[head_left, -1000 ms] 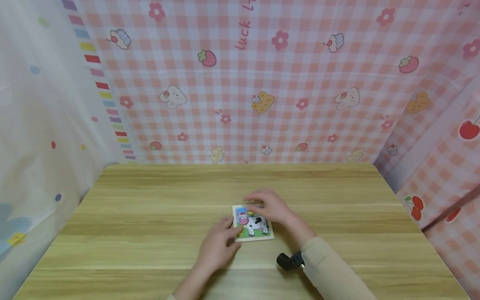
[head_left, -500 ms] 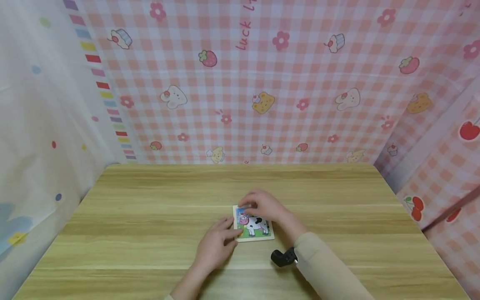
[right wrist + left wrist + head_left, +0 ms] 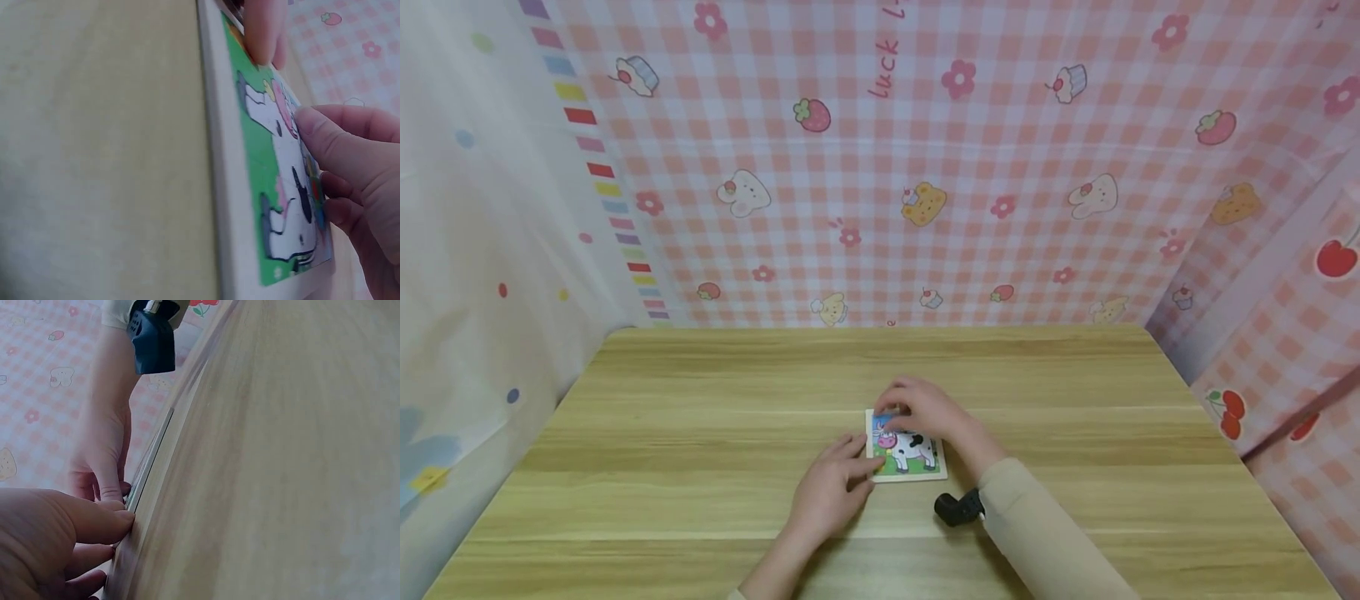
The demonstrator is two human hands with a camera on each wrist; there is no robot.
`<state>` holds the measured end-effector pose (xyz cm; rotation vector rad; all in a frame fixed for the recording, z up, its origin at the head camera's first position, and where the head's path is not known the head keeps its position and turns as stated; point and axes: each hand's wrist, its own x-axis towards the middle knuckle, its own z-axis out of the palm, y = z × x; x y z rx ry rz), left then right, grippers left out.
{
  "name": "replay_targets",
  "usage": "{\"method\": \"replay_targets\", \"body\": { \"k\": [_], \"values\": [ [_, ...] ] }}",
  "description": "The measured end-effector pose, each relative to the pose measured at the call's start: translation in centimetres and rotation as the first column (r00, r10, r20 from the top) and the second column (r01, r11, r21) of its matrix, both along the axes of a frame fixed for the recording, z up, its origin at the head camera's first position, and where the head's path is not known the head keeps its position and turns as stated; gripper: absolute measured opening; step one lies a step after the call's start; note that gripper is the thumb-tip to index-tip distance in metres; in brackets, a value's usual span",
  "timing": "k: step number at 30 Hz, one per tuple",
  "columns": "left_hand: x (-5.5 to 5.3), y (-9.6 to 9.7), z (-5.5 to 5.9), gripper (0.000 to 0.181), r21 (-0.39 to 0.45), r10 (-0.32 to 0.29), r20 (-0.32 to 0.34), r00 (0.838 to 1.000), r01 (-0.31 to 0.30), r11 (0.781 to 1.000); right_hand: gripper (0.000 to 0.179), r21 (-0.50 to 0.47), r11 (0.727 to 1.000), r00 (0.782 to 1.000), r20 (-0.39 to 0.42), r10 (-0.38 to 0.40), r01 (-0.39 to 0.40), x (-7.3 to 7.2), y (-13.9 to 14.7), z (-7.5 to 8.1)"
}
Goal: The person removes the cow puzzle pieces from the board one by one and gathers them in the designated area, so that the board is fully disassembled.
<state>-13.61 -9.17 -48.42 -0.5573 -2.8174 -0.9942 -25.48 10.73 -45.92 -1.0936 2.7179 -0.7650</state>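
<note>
I find the left hand (image 3: 829,492) rests relaxed fingers on the left side of the cow board (image 3: 913,457), presumably steadying it; the right hand (image 3: 928,412) bends over its far side, grip undetermined. The cow board lies between them on the worktop (image 3: 662,467).

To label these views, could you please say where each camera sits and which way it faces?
Head: on the head, facing forward and down at the table; left grip, right grip, forearms.
Left wrist: on that wrist, facing low across the table; left grip near, right grip and forearm beyond.
Right wrist: on that wrist, facing the board; right grip, left fingers.
Shared: head and right wrist views both show the board's cow.
</note>
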Motion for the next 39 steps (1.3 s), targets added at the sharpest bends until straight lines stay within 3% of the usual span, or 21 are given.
{"method": "replay_targets", "body": {
  "k": [7, 19, 26, 39],
  "values": [
    [0.11, 0.07, 0.22, 0.031, 0.000, 0.000, 0.003, 1.000, 0.000, 1.000, 0.021, 0.058, 0.996, 0.998, -0.016, 0.066, -0.065, -0.67, 0.00, 0.35],
    [-0.12, -0.03, 0.14, 0.033, -0.004, -0.007, 0.000, 1.000, 0.007, 1.000, 0.023, 0.119, 0.990, 0.996, -0.042, 0.083, -0.077, -0.83, -0.14, 0.01],
    [-0.24, 0.08, 0.24, 0.033, 0.001, -0.013, 0.011, 1.000, 0.013, 1.000, 0.023, 0.119, 0.985, 0.988, -0.073, 0.138, -0.128, -1.07, 0.05, 0.21],
    [-0.24, -0.07, 0.19, 0.034, 0.018, -0.018, -0.003, 1.000, 0.018, 1.000, 0.023, 0.150, 0.983, 0.994, -0.017, 0.106, -0.103, -1.02, -0.20, 0.57]
  ]
}}
